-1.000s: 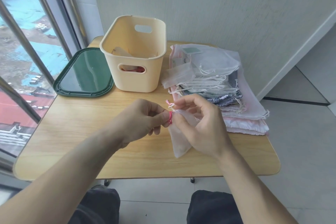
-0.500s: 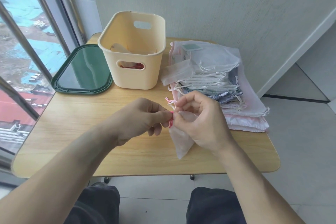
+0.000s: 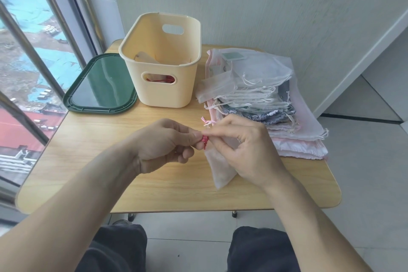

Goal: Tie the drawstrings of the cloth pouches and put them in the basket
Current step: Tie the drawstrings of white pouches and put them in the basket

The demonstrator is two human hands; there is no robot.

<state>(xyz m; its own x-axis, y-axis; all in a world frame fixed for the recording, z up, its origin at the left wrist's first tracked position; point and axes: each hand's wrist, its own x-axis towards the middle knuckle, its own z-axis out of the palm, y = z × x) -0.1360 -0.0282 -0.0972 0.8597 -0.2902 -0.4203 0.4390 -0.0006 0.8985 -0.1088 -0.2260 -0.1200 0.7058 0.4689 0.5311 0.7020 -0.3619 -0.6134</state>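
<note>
hanging sheer pale pouch (image 3: 220, 169), red drawstring (image 3: 205, 140)

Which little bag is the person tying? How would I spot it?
Look at the wooden table, in front of the cream basket. Both hands meet there on a small see-through pouch with a red drawstring; the other pouches lie stacked to the right.

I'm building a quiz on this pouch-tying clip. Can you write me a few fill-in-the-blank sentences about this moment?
1. Both hands pinch the ____ drawstring of a sheer pouch.
2. The cream basket stands to the ____ of the pouch pile.
3. The lid lying beside the basket is dark ____.
4. The left hand and right hand work above the ____ table.

Missing words: red; left; green; wooden
</note>
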